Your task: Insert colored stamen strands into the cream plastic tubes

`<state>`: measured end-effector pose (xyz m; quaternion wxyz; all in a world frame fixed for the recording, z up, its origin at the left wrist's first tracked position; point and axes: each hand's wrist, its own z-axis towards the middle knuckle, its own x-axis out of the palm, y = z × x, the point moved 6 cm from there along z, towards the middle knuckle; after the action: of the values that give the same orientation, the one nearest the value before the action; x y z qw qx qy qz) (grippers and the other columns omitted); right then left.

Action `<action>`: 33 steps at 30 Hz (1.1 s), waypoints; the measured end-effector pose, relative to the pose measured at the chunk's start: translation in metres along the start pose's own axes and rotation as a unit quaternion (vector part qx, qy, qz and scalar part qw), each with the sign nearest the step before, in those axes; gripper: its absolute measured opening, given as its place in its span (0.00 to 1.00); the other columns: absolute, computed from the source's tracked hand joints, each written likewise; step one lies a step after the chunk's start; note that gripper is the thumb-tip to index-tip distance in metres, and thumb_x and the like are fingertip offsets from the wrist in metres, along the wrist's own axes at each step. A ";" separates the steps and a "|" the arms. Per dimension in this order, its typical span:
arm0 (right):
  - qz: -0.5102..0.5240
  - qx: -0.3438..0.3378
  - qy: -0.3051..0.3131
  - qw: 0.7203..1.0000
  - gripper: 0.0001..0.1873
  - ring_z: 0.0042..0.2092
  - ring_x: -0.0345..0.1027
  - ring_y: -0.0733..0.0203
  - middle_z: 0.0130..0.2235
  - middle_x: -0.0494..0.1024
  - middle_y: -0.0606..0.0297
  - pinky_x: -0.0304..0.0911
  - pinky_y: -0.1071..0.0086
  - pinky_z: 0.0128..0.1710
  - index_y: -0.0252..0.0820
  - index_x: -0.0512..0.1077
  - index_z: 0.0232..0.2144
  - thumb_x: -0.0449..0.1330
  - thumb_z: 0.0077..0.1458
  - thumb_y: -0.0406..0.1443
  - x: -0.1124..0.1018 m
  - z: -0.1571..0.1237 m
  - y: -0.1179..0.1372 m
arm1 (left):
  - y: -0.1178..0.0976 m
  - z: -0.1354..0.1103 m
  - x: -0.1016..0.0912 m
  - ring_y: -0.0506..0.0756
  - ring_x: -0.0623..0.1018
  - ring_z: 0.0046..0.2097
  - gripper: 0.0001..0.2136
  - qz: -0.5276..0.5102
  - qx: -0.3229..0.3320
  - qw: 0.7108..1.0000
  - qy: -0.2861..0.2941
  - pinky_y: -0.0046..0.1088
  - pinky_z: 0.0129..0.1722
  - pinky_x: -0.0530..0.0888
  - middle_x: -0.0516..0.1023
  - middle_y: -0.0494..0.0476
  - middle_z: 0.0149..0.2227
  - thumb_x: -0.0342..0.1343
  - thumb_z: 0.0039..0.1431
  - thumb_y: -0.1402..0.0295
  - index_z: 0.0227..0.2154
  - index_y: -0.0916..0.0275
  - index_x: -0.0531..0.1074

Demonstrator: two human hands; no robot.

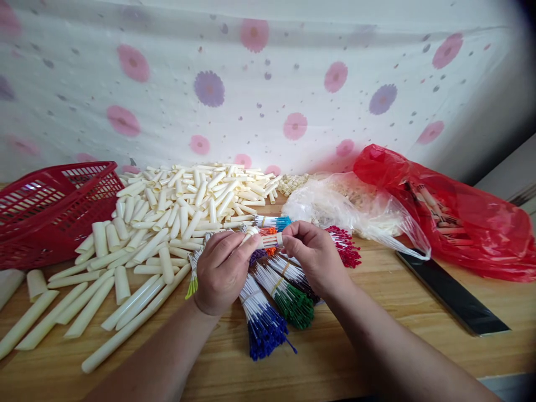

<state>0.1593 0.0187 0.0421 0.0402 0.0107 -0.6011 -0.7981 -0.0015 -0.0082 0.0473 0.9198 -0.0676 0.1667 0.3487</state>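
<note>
My left hand (221, 268) and my right hand (316, 254) meet over the wooden table (377, 335), both closed on a short cream tube (268, 240) held level between them. Thin sticks seem to sit inside the tube, though I cannot tell for sure. Under my hands lie bundles of thin white sticks with coloured tips: blue (263, 324), green (293, 301), red (345, 245), and one with light blue tips (272, 222). A big heap of cream tubes (184, 206) spreads to the left and behind.
A red plastic basket (50, 212) stands at the far left. A clear plastic bag (355, 212) and a red plastic bag (452, 218) lie at the right. A long dark flat strip (452, 296) rests near the right edge. A flowered cloth (251, 84) hangs behind.
</note>
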 end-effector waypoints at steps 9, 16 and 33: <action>0.031 -0.063 0.029 0.997 0.05 0.30 0.63 0.68 0.27 0.70 0.70 0.60 0.72 0.32 0.40 0.71 0.28 0.60 0.53 0.37 -0.002 -0.002 0.002 | 0.002 0.000 0.002 0.54 0.76 0.40 0.18 0.001 -0.010 1.000 0.009 0.33 0.42 0.75 0.77 0.56 0.38 0.60 0.52 0.78 0.46 0.56 0.73; -0.120 -0.188 -0.020 0.974 0.04 0.35 0.68 0.65 0.32 0.74 0.66 0.63 0.70 0.35 0.42 0.73 0.32 0.59 0.55 0.34 -0.014 -0.008 0.034 | 0.022 -0.005 0.011 0.54 0.77 0.44 0.14 -0.161 -0.148 0.975 0.038 0.31 0.45 0.74 0.78 0.56 0.41 0.59 0.55 0.75 0.45 0.58 0.74; -0.627 -0.035 0.098 0.772 0.11 0.42 0.68 0.54 0.39 0.75 0.59 0.68 0.58 0.43 0.43 0.74 0.40 0.52 0.59 0.31 -0.086 -0.114 -0.044 | 0.024 -0.023 0.048 0.54 0.78 0.43 0.11 -0.599 -0.433 0.669 0.081 0.30 0.46 0.71 0.81 0.56 0.41 0.65 0.49 0.64 0.37 0.59 0.79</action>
<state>0.2499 -0.0715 -0.0345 -0.4099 0.4618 -0.4254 -0.6616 0.0106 0.0338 0.0080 0.7813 -0.5713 -0.0058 -0.2513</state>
